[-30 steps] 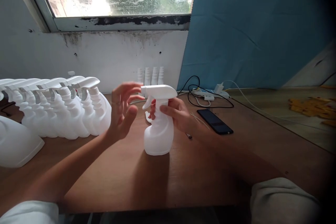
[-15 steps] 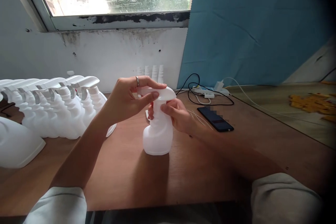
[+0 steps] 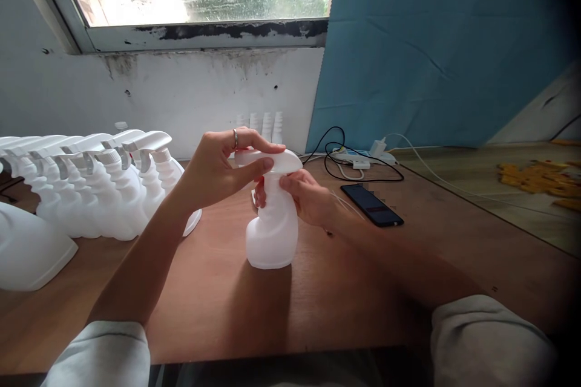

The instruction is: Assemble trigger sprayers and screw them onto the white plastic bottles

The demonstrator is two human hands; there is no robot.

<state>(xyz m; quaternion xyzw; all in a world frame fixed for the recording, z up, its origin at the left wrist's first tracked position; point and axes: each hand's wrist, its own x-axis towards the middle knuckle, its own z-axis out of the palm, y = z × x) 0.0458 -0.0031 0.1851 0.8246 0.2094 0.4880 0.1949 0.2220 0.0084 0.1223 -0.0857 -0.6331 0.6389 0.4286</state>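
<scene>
A white spray bottle [image 3: 271, 239] stands upright on the brown table in front of me. My left hand [image 3: 227, 166], with a ring on one finger, grips the trigger spray head [image 3: 287, 161] on top, thumb on the near side and index finger along its upper edge. Just below, my right hand [image 3: 308, 196] is closed round the bottle's neck, with its thumb in front and fingertips showing on the left side. The trigger itself is mostly hidden behind my left hand.
Several white spray bottles [image 3: 104, 193] stand in rows at the left, with a larger white container [image 3: 31, 248] lying nearer. A black phone [image 3: 372, 204] lies at the right. Behind it are a power strip [image 3: 385, 158] and a looped black cable [image 3: 363, 180]. More ribbed white bottles [image 3: 272, 127] stand against the wall.
Both hands keep their hold on the bottle and its spray head. The right thumb and fingers have shifted slightly up at the neck; otherwise little differs.
</scene>
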